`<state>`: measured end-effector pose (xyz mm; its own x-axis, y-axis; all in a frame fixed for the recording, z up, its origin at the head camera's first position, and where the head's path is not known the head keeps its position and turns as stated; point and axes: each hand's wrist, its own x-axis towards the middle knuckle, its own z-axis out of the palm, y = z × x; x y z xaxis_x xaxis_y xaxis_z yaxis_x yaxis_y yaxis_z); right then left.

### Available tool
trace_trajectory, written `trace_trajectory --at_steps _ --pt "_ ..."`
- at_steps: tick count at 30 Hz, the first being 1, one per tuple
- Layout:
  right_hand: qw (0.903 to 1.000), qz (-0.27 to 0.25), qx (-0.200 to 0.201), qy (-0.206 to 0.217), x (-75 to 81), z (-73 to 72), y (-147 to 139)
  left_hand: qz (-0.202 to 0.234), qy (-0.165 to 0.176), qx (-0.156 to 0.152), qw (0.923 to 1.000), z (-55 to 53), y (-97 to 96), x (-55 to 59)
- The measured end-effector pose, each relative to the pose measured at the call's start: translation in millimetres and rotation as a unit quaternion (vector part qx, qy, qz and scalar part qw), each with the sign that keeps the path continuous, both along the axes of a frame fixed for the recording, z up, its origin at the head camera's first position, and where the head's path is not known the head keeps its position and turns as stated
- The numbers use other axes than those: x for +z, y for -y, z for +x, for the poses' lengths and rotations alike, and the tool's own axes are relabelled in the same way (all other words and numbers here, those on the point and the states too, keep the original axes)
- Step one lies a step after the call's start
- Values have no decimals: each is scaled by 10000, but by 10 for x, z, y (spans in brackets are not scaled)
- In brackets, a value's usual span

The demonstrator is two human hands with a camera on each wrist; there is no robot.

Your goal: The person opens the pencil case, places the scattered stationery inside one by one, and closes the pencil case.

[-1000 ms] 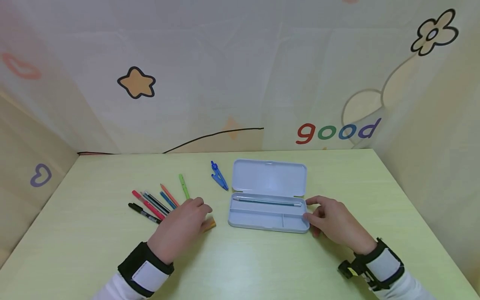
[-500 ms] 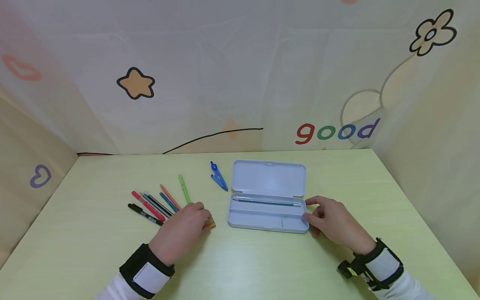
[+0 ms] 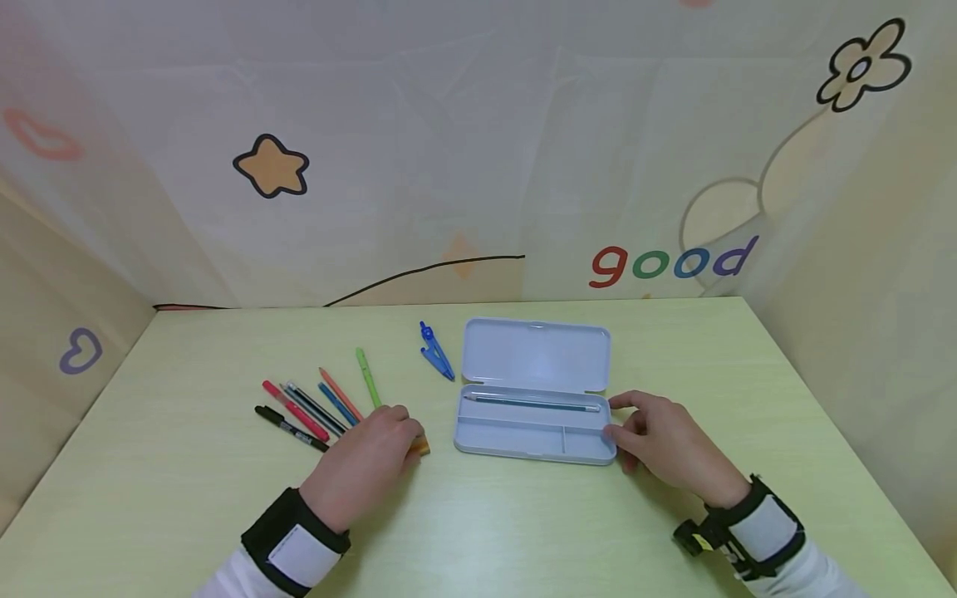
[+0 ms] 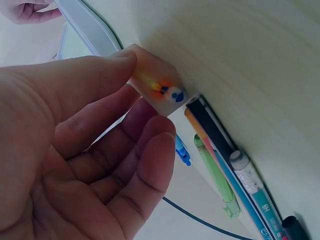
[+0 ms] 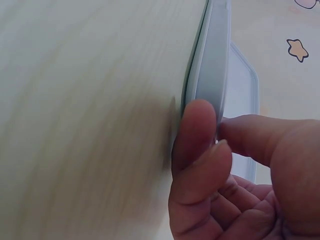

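Observation:
In the head view, my left hand (image 3: 366,465) is low over the table at the near end of a fan of pens and pencils. Its thumb and fingers pinch a small block-shaped eraser (image 4: 157,82) with a rocket printed on it; only an orange-brown corner shows from above. An open pale blue pencil case (image 3: 508,438) lies right of centre, lid back, with one pencil (image 3: 534,403) in its long rear compartment. My right hand (image 3: 661,436) grips the case's right edge, thumb over the rim and fingers along the outer wall.
Left of the case lie a black marker (image 3: 290,428), a red pen (image 3: 294,409), several pencils (image 3: 342,403) and a light green pen (image 3: 368,376). A blue compass (image 3: 436,351) rests beside the open lid. A printed cloth backdrop (image 3: 419,149) rises behind the table.
My left hand has come slightly nearer to me, uncovering a little more of the marker and pencils. My right hand and the pencil case have stayed in place.

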<state>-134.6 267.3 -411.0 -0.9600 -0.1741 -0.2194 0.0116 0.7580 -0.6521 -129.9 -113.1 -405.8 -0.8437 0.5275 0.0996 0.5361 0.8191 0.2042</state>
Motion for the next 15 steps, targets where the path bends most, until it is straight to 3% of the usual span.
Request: trace_trajectory --at_steps 15 --pt "10000 -16 -4 -29 0 -13 -8 -4 -269 -30 9996 -10 11 -39"
